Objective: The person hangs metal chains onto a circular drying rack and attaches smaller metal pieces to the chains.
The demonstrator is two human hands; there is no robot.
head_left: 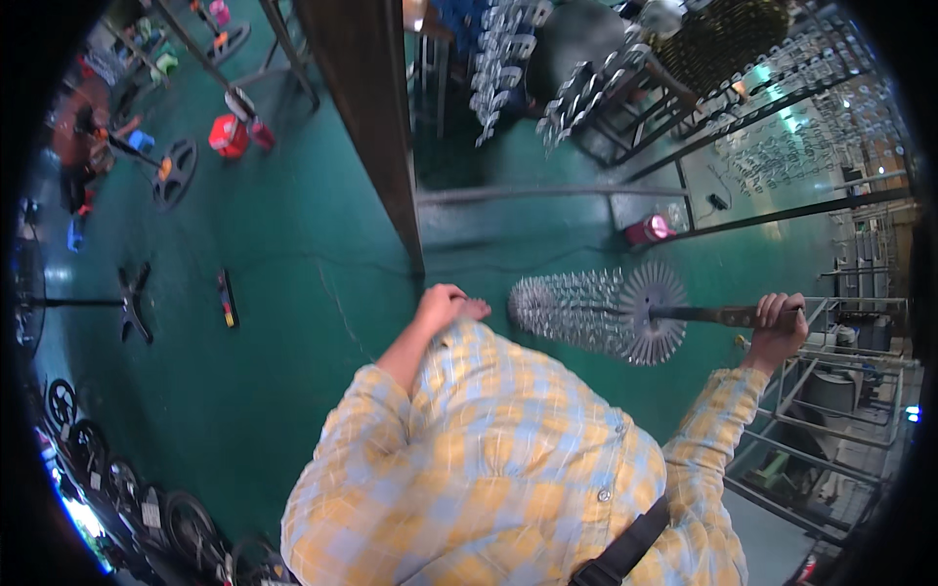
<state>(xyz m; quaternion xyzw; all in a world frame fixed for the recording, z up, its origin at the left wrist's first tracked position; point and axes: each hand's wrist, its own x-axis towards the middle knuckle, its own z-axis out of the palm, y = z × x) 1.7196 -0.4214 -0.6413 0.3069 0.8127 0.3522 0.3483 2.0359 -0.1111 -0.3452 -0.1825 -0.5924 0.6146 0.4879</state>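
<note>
My right hand (780, 320) is wrapped round the brownish end of a metal bar, held out to my right. The bar belongs to a round hanging rack (653, 313) with a disc of radiating prongs. Many small shiny metal pieces (576, 311) hang below the disc in tiers. In front of my checked shirt is my left hand (449, 303), its fingers loosely stretched toward the right and partly hidden. Nothing shows in it, and it is apart from the rack.
A dark steel post (376, 127) stands ahead, joined to a low rail (518, 195). Beyond, shiny parts (503, 68) hang in rows. A pink container (650, 230) sits by the frame. Metal racks (831, 420) stand right; a red stool-like object (228, 135) is far left.
</note>
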